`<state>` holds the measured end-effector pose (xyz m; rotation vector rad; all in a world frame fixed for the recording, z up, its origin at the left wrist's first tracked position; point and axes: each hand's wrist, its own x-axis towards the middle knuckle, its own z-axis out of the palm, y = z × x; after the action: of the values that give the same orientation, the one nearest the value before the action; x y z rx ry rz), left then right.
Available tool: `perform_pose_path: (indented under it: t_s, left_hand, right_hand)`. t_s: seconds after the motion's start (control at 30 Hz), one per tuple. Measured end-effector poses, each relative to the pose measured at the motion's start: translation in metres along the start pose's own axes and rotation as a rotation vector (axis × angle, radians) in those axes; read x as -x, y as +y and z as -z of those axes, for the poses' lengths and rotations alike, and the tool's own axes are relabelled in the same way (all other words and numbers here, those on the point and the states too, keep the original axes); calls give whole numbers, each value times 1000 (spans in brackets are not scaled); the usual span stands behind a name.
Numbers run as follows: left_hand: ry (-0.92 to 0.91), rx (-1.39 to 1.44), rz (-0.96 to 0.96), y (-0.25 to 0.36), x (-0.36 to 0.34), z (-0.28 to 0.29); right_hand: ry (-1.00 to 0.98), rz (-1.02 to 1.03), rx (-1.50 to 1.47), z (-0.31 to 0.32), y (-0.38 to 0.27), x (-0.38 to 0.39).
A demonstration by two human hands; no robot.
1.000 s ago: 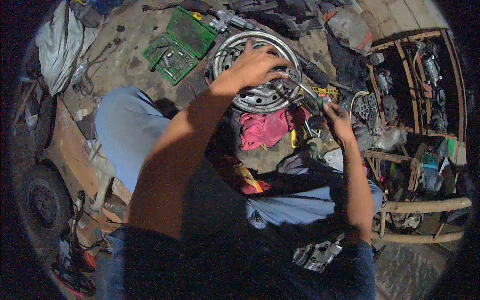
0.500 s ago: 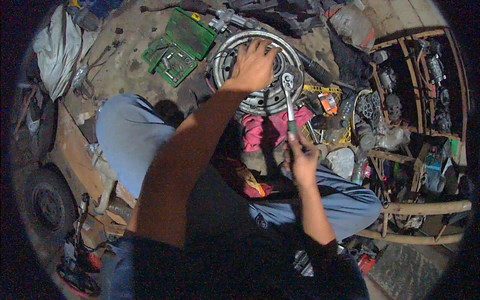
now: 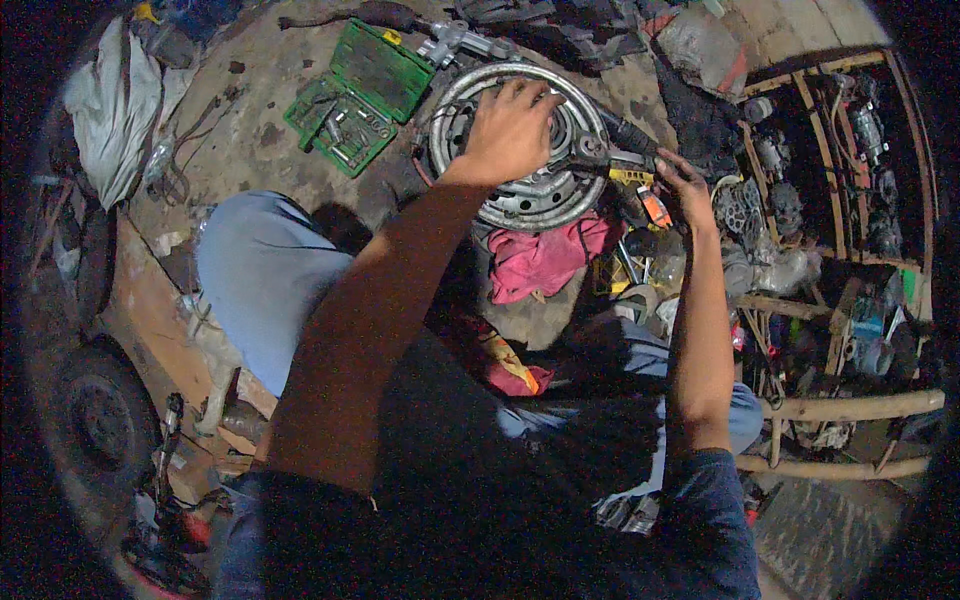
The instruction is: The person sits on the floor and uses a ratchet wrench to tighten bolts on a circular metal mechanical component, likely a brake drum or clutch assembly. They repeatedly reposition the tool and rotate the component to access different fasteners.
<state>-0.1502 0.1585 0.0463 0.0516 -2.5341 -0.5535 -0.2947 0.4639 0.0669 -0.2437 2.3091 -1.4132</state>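
A silver wheel rim (image 3: 535,212) lies on the ground before me, with a round metal part (image 3: 568,135) at its middle. My left hand (image 3: 510,130) rests over that part, fingers bent and a little apart, gripping it from above; its fingertips are partly hidden. The ratchet wrench (image 3: 625,158) points to the right, its head over the right side of the rim. Around its handle end my right hand (image 3: 686,188) is closed. A pink cloth (image 3: 545,258) lies against the rim's near side.
A green socket case (image 3: 375,75) lies open at the far left of the rim, sockets inside. Right of the rim are a yellow crate (image 3: 612,275) and an orange box (image 3: 656,208). A wooden rack (image 3: 815,130) with metal parts stands farther right. A tyre (image 3: 100,420) is at left.
My right hand has swung the ratchet wrench away from me and to the right, so its handle now points right instead of toward me. My left hand stays on the round part.
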Motion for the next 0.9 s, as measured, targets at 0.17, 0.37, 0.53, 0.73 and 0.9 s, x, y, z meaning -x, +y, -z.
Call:
perform_pose_path:
  t_s: [0.17, 0.37, 0.53, 0.73, 0.9]
  left_hand:
    - [-10, -2, 8, 2, -1, 2]
    - [3, -25, 67, 1, 8, 8]
    - [-15, 3, 24, 2, 2, 2]
    - [-12, 4, 41, -3, 6, 8]
    - [1, 7, 27, 3, 1, 5]
  right_hand:
    - [286, 12, -91, -17, 26, 12]
    - [412, -222, -272, -119, -6, 187]
    - [340, -397, -593, -181, -54, 227]
    - [349, -211, -237, -93, -9, 158]
    - [-13, 56, 196, -6, -23, 41]
